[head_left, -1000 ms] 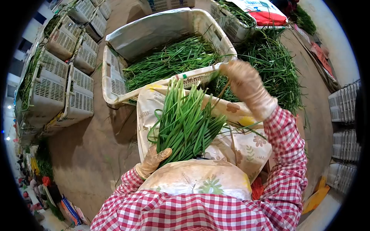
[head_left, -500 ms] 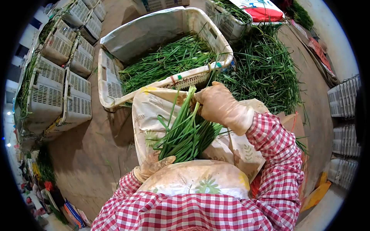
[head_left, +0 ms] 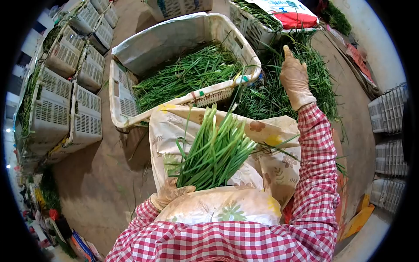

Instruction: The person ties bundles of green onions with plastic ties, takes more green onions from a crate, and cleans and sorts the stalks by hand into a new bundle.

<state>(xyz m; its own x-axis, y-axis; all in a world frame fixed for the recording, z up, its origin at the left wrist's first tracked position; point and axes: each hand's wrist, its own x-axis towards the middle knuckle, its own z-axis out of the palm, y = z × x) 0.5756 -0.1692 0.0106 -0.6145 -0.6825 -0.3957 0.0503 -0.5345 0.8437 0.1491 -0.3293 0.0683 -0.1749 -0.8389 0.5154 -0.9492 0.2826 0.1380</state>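
Observation:
On my apron-covered lap lies a bunch of garlic chives (head_left: 214, 150), pale cut ends fanned toward the crate. My gloved left hand (head_left: 171, 193) is closed around its lower end near my waist; the fingers are partly hidden by leaves. My gloved right hand (head_left: 293, 75) is stretched out over a heap of loose green leaves (head_left: 316, 83) to the right of the crate. Its index finger points away from me and the other fingers look loosely bent, with nothing plainly in them. Ahead stands a white plastic crate (head_left: 118, 94) with more chives (head_left: 187, 72) inside.
Stacked white crates (head_left: 52, 100) with greens line the left side. Behind the heap, another crate (head_left: 251, 30) carries a white and red sack (head_left: 292, 15). More crates (head_left: 388, 109) stand along the right wall, near a yellow object (head_left: 358, 218) on the floor.
My right hand has let go of the chives' pale ends and moved forward and right over the heap. The bunch has spread wider, still held by my left hand.

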